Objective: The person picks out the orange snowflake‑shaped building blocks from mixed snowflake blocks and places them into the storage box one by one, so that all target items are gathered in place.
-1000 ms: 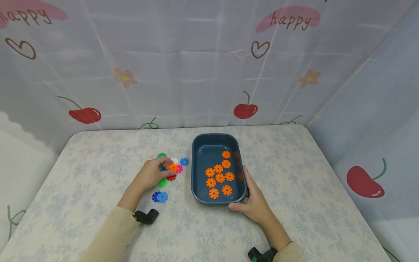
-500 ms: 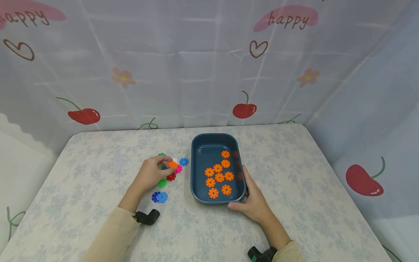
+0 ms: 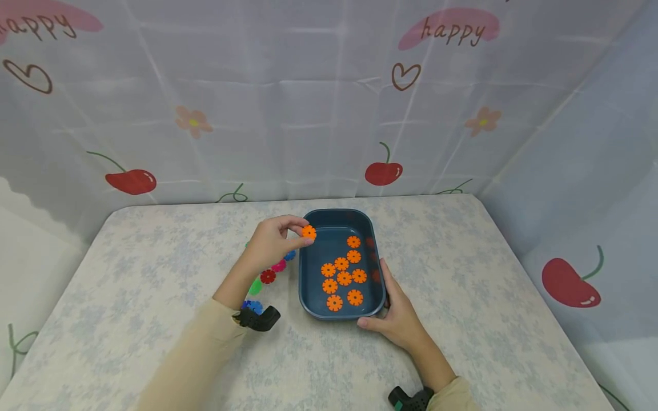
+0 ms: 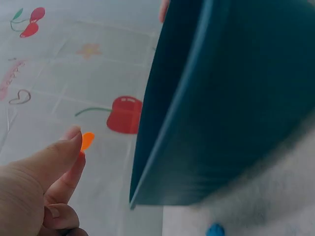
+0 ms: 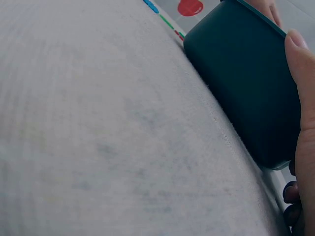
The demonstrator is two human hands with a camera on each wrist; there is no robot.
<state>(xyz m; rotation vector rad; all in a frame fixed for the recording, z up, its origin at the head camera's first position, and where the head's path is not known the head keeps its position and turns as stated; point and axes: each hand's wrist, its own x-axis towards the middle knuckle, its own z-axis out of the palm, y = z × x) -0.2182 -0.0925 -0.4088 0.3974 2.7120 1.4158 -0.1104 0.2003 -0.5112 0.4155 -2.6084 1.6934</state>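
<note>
My left hand (image 3: 272,242) pinches an orange flower-shaped notched plastic disc (image 3: 309,232) between thumb and fingertips, over the upper left rim of a dark blue rectangular tray (image 3: 319,224). In the left wrist view the same disc (image 4: 87,141) shows edge-on beside the tray wall (image 4: 236,108). Several like orange discs (image 3: 344,278) lie flat inside the tray. My right hand (image 3: 398,317) grips the tray's near right corner, and in the right wrist view its thumb (image 5: 298,49) lies at the rim with fingers lower down the side.
Left of the tray, notched discs in other colours lie on the patterned table (image 3: 462,274): red (image 3: 268,277), pink (image 3: 279,266), green (image 3: 255,286) and blue (image 3: 253,306). My left forearm and hand partly cover this group. A printed curtain (image 3: 308,114) hangs behind the table.
My left hand has lifted the orange disc from the coloured group and carried it right and away from me to the tray's rim. The right hand and tray stay in place.
</note>
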